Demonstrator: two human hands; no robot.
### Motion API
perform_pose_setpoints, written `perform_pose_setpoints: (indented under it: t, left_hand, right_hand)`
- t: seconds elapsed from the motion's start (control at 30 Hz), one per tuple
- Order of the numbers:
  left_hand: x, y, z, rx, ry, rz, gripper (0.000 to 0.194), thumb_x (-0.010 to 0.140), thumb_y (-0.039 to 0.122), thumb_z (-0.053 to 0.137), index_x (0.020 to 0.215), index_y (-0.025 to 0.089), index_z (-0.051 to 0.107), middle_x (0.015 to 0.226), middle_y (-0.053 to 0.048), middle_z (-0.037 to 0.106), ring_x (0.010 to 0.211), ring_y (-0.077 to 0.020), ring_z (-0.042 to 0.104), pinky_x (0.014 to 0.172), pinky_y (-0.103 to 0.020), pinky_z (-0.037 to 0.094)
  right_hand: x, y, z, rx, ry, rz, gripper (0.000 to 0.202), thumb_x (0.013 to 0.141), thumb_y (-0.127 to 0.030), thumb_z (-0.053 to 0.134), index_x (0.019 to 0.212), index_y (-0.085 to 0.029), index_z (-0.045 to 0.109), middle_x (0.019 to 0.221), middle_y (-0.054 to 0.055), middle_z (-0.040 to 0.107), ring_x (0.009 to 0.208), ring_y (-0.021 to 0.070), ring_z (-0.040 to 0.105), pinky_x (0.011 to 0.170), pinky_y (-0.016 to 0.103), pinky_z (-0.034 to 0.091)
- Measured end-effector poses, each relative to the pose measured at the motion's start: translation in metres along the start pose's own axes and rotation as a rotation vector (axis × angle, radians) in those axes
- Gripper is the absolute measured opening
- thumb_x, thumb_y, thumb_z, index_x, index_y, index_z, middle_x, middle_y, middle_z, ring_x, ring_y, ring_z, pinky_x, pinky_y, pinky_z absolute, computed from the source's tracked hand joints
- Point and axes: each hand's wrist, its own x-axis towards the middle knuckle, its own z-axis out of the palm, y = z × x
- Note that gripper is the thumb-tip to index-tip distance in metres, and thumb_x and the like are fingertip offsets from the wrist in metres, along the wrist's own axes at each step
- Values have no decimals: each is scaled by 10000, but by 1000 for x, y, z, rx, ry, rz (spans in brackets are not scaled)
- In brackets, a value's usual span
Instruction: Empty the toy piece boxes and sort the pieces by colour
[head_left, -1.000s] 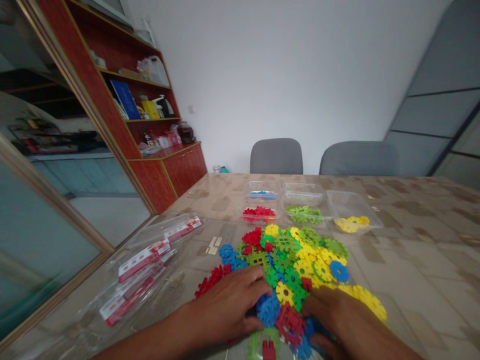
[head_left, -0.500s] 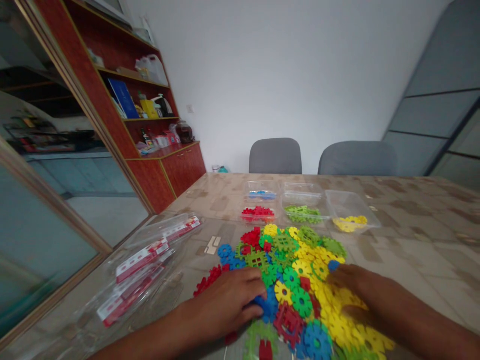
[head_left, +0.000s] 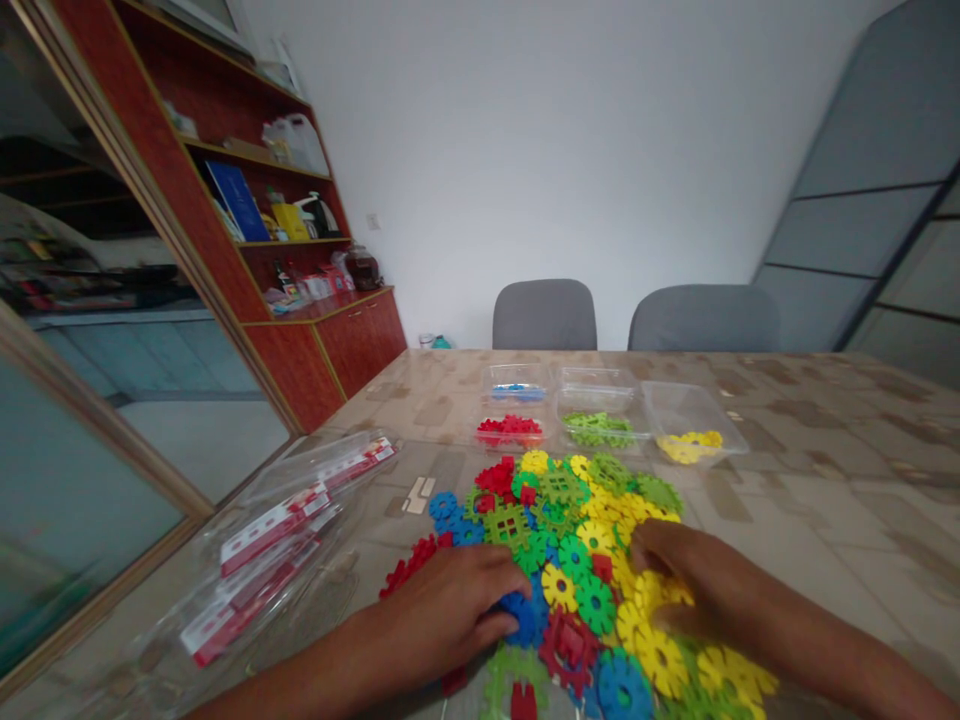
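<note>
A heap of flat plastic notched building discs covers the near middle of the table. My left hand (head_left: 465, 598) rests at its left side, thumb and fingers closed around blue notched discs (head_left: 529, 612). My right hand (head_left: 671, 570) reaches over the yellow notched discs (head_left: 637, 630), its fingers bent down among them and its thumb apart. Its fingertips are partly hidden, and no disc shows plainly in its grasp. Between the hands lie green discs (head_left: 595, 602) and dark red square pieces (head_left: 568, 648). A larger blue disc (head_left: 625, 684) sits near the bottom edge.
Behind the heap stand clear plastic boxes holding red pieces (head_left: 510, 431), light green pieces (head_left: 598, 429), blue pieces (head_left: 517, 392) and yellow pieces (head_left: 690, 446). Clear packaging with red-and-white cards (head_left: 274, 525) lies at the left. Two grey chairs (head_left: 544, 315) stand beyond the table.
My right hand has shifted left over the yellow discs; the blue piece that showed at its fingertips is out of sight. My left hand stays at the blue discs. The view has turned slightly.
</note>
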Motion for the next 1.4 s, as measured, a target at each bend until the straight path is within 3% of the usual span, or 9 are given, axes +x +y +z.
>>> perform_pose_setpoints:
  t: [0.13, 0.23, 0.33, 0.4, 0.5, 0.67, 0.8, 1.17, 1.4]
  left_hand:
    - [1, -2, 2, 12, -1, 12, 168, 914, 218, 628, 1068, 261, 576, 1022, -11, 630, 922, -187, 601, 773, -266, 429]
    - [1, -2, 2, 14, -4, 12, 177, 908, 204, 633, 1066, 264, 579, 1020, -13, 632, 921, -187, 604, 772, -267, 435]
    - [1, -1, 2, 11, 3, 11, 180, 905, 219, 643, 1066, 272, 583, 1022, -13, 630, 921, -191, 603, 773, -272, 442]
    - [1, -1, 1, 7, 2, 11, 188, 900, 221, 650, 1068, 273, 586, 1020, -11, 629, 918, -192, 603, 774, -274, 446]
    - [1, 0, 1, 6, -4, 8, 192, 893, 216, 655, 1065, 270, 589, 1022, -10, 628, 923, -193, 603, 779, -275, 449]
    - [1, -2, 2, 1, -7, 6, 165, 911, 222, 628, 1063, 273, 589, 1020, -8, 626, 927, -193, 601, 780, -271, 448]
    - [1, -2, 2, -10, -10, 2, 186, 911, 225, 626, 1084, 283, 591, 1045, -10, 625, 952, -197, 598, 807, -276, 447]
    - [1, -3, 3, 11, -11, 13, 183, 897, 207, 652, 1057, 263, 584, 1029, -3, 623, 929, -183, 600, 777, -259, 436]
    - [2, -1, 0, 8, -20, 10, 165, 906, 210, 644, 1053, 256, 584, 1023, -1, 622, 926, -178, 604, 771, -253, 440]
  right_hand:
    - [3, -8, -3, 107, -2, -8, 139, 813, -151, 595, 762, -209, 479, 738, -27, 562, 649, 130, 477, 551, 226, 313]
    - [0, -12, -7, 174, -36, 13, 19, 864, -194, 581, 852, -207, 572, 760, -20, 590, 668, 139, 528, 568, 228, 372]
    - [-9, -9, -7, 163, -68, 14, 327, 815, -250, 682, 1135, -253, 617, 1076, 48, 656, 941, 220, 619, 793, 322, 488]
    - [-15, -4, -3, 103, -94, 26, 613, 741, -282, 767, 1312, -290, 546, 1346, 99, 555, 1218, 313, 518, 1002, 437, 419]
    - [-18, 1, 8, 18, -97, 66, 817, 648, -279, 833, 1389, -299, 488, 1489, 131, 417, 1360, 378, 363, 1089, 518, 317]
    - [-5, -12, 15, -3, -65, 52, 549, 622, -149, 769, 1133, -254, 598, 1107, 47, 642, 962, 242, 605, 805, 342, 473]
    - [5, -22, 8, 79, -8, 26, 238, 677, -52, 626, 846, -215, 584, 827, -19, 644, 724, 158, 567, 638, 248, 394]
    - [10, -22, 1, 261, 41, -74, 59, 828, -171, 607, 817, -209, 563, 825, 5, 661, 754, 167, 601, 662, 258, 423]
    - [9, 2, 2, 203, 125, -207, 312, 752, -154, 669, 1038, -262, 609, 1091, 46, 653, 1002, 239, 619, 871, 378, 487]
